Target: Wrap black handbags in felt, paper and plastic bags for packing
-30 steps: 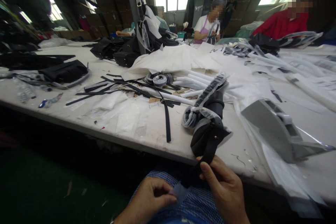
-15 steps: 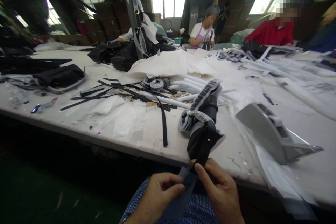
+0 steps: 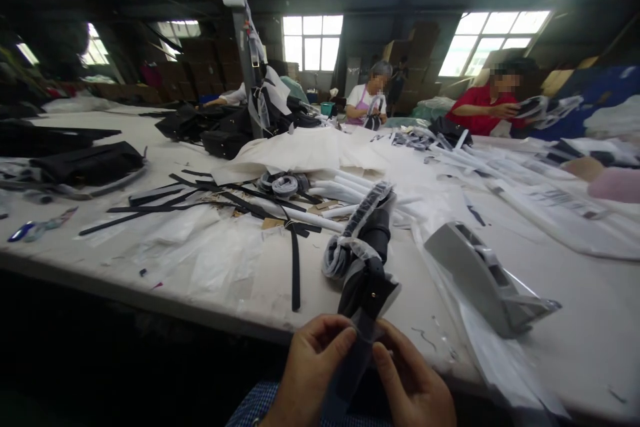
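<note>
A black leather bag (image 3: pixel 356 288) lies at the table's front edge, its strap (image 3: pixel 369 310) hanging toward me. Clear plastic film (image 3: pixel 353 363) lies around the strap's lower part. My left hand (image 3: pixel 313 367) pinches the film's upper left edge between thumb and fingers. On the other side, my right hand (image 3: pixel 413 373) closes on the strap and film, its fingers partly behind them. Above the bag, a coiled handle in clear wrapping (image 3: pixel 336 257) rests against a wrapped black piece (image 3: pixel 367 210).
A grey tape dispenser (image 3: pixel 483 277) stands on the right. Loose black strips (image 3: pixel 295 273), white paper sheets (image 3: pixel 300 150) and thread snips (image 3: pixel 43 227) lie on the table (image 3: pixel 260 307). Black bags (image 3: pixel 227 140) are piled by a post. Two co-workers (image 3: pixel 367 100) sit across.
My left hand has brought the film from beside the strap up around it. My right hand has shifted lower along the strap. The view has tilted up, and the red-sleeved person now lifts a wrapped item.
</note>
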`<state>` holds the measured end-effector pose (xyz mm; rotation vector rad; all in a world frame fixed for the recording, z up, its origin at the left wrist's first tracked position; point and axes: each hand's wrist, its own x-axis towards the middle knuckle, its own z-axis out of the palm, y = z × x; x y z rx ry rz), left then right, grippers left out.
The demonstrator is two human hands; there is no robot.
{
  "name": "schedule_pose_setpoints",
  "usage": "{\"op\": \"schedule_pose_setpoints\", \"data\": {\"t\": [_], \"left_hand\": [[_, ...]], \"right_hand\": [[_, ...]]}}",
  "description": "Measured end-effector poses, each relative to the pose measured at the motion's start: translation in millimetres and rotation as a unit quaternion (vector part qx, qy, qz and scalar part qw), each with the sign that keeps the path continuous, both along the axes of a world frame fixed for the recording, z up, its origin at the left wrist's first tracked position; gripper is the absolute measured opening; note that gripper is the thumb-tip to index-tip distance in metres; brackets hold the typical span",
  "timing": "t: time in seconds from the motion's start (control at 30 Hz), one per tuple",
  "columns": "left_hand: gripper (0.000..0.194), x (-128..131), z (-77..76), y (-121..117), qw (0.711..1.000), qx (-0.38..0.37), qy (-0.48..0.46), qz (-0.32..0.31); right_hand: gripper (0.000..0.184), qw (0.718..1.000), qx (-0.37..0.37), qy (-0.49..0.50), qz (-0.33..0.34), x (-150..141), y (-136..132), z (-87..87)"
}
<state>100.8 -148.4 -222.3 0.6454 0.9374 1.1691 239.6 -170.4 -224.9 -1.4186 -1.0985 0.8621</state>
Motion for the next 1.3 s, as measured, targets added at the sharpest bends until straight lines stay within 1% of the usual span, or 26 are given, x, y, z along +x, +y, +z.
{"op": "schedule_pose_setpoints", "data": {"t": [0.13,0.2,0.33,0.47,0.57,0.63,0.73,0.83,0.9,1.0,1.07,1.13,1.2,1.23,1.3], "left_hand": [[0.036,8,2.4,2,0.998,-0.002,-0.054,0.027],[0.037,9,1.6,1,0.997,-0.002,-0.061,0.043],[0.037,9,-0.1,5,0.996,0.023,-0.041,0.078],[0.034,7,10.2,16,0.997,0.057,-0.010,0.056],[0.032,7,17.2,21,0.995,0.081,0.013,0.049],[0.035,7,15.2,21,0.994,0.090,0.015,0.056],[0.046,7,4.2,17,0.994,0.082,0.013,0.064],[0.049,5,-1.6,16,0.997,0.061,0.021,0.041],[0.049,4,2.7,19,0.998,0.052,0.036,0.029],[0.046,1,16.6,27,0.995,0.061,0.075,0.024],[0.041,0,24.6,32,0.990,0.088,0.103,0.031],[0.035,0,27.4,34,0.979,0.138,0.145,0.051],[0.032,0,24.3,34,0.963,0.186,0.181,0.077],[0.033,0,20.8,32,0.960,0.193,0.184,0.083],[0.043,-2,11.0,28,0.969,0.176,0.155,0.082]], "right_hand": [[0.041,0.996,-0.024,0.081,0.022,-4,7,11.6],[0.038,0.995,-0.026,0.094,0.032,-6,10,15.2],[0.036,0.998,-0.027,0.036,0.045,-9,12,17.7],[0.039,0.999,-0.033,0.017,0.032,-11,18,23.5],[0.042,0.998,-0.041,0.019,0.040,-11,24,28.7],[0.042,0.997,-0.053,0.012,0.046,-11,26,29.7],[0.044,0.997,-0.068,-0.005,0.040,-13,26,27.3],[0.044,0.997,-0.066,0.002,0.027,-16,25,23.9],[0.044,0.998,-0.063,0.006,0.017,-19,24,22.7],[0.045,0.998,-0.059,0.001,0.001,-22,24,22.5],[0.046,0.998,-0.057,0.003,-0.005,-24,25,22.6],[0.047,0.998,-0.060,0.010,-0.006,-24,26,22.4],[0.048,0.998,-0.064,0.017,-0.008,-24,26,21.9],[0.048,0.998,-0.066,0.019,-0.011,-25,26,21.5],[0.049,0.997,-0.067,0.018,-0.019,-25,26,20.7]]}}
